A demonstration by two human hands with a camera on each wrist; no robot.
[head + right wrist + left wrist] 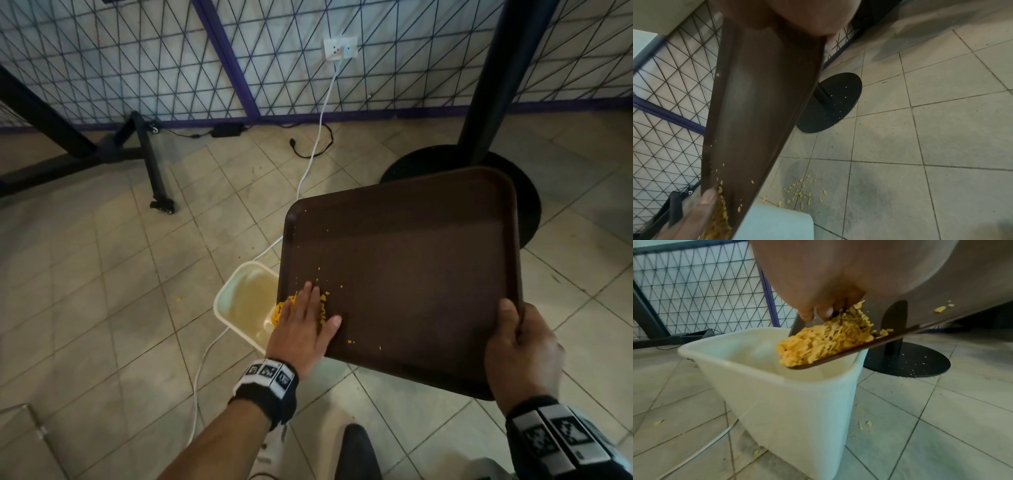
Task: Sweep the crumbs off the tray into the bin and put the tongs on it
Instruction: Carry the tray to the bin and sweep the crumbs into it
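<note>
A brown tray is held tilted over a white bin on the floor. My right hand grips the tray's near right edge. Flat on the tray's lower left corner lies my left hand, fingers straight, pushing a heap of yellow crumbs against the rim above the bin. A few loose crumbs stay scattered on the tray. In the right wrist view the tray runs down toward the bin. No tongs are in view.
A black table post with a round base stands behind the tray. A white cable runs from a wall socket past the bin. Crumbs lie on the tiled floor beside the bin. A wire fence lines the back; black frame legs stand left.
</note>
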